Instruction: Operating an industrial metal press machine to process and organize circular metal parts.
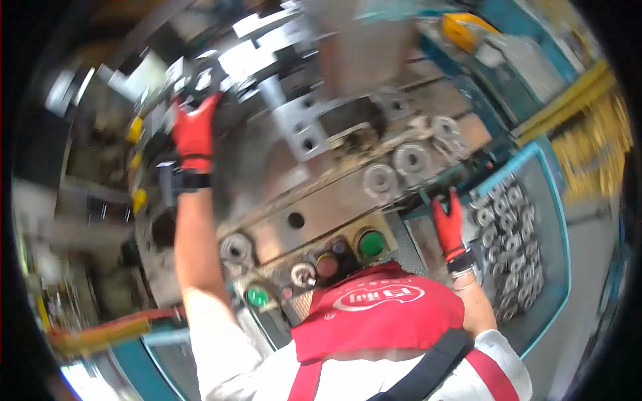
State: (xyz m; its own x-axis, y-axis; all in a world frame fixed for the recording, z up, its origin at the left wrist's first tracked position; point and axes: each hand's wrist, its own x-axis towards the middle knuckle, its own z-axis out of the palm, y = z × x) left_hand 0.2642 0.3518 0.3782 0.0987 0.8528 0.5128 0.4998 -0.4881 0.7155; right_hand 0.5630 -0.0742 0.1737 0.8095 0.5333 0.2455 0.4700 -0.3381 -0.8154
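Left grip: the left hand, in a red glove, is raised and pressed to the press; its fingertips are lost in blur among dark and bright metal parts, so I cannot tell whether it is clenched or released.
Beside left grip: yellow knobs sit just to its left; a bolted steel block lies to its right.
Right grip: the right hand, also in a red glove, is low at the right with fingers pointing up and fairly straight; nothing is seen held in it, though blur hides the fingertips.
Beside right grip: just above and left of it, steel rings lie in a row along a sloping track on the press.
Right of right grip: a teal tray holds a heap of loose washers, close to the hand but not touched.
Below both grips: a panel with a green button, a red button and a second green button.
Farther out: a yellow rail at upper right, an orange bar at lower left.
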